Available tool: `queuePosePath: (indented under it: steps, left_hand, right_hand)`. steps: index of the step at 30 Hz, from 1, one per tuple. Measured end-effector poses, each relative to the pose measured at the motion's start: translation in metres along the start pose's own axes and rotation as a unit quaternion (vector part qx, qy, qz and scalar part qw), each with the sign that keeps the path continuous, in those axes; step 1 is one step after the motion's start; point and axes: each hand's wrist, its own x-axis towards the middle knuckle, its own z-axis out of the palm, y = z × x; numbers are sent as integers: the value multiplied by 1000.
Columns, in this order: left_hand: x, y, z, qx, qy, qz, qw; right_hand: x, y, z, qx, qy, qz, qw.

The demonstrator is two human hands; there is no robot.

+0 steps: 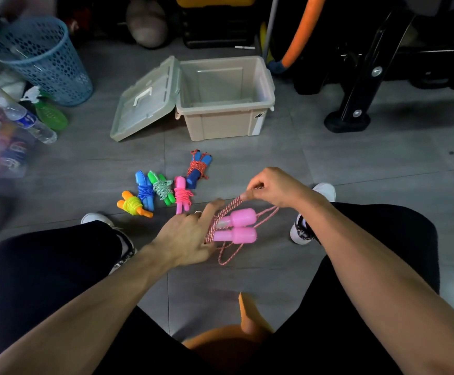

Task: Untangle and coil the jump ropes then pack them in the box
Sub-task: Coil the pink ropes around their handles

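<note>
Head view: the person sits with knees apart over a grey tiled floor (355, 163), both forearms reaching forward. The left hand (190, 239) has its fingers stretched almost straight, index pointing forward, and loops of a pink-and-white cord (221, 216) run around those fingers. The two pink handles (238, 226) of this jump rope lie side by side, one above the other, just right of the left fingers, and whether the thumb presses them cannot be told. The right hand (270, 189) is curled, thumb and forefinger pinching a strand of the same cord above the handles; more cord hangs in a loop below the handles and another strand runs off to the right.

Ahead on the floor lie five jump ropes already wound around their handles, close together: an orange-handled one with yellow cord (134, 205), a blue one (144, 192), a green one (162, 188), a pink one (181, 194) and a blue-handled one with red cord (199, 169). Beyond them stands the beige plastic box (223, 125), its hinged lid (144, 101) swung open to the left. A blue mesh basket (44, 58) stands at the far left, a water bottle (27, 121) near it
</note>
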Motion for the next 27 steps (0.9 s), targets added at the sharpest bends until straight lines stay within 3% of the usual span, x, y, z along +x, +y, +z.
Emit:
queuePosePath:
  steps: [5, 11, 14, 18, 20, 23, 27]
  left_hand:
    - [-7, -4, -11, -91, 13, 23, 996]
    - [-10, -2, -6, -211, 78, -6, 974]
    - [-6, -6, -2, -235, 149, -97, 956]
    - [2, -18, 2, -252, 194, -242, 917]
    - [5, -22, 6, -238, 161, -301, 909]
    - [8, -27, 10, -154, 42, -381, 911]
    - [9, -19, 11, 50, -89, -338, 936]
  right_hand:
    - [-4, 21, 6, 87, 24, 27, 996]
    - [-12, 21, 22, 113, -28, 29, 993]
    - [-16, 16, 30, 87, -80, 49, 992]
    - [-18, 4, 39, 65, -89, 47, 993]
    - [-20, -6, 42, 15, -101, 35, 994]
    - [-28, -26, 44, -77, -114, -8, 990]
    - [-35, -57, 39, -79, -75, -81, 991]
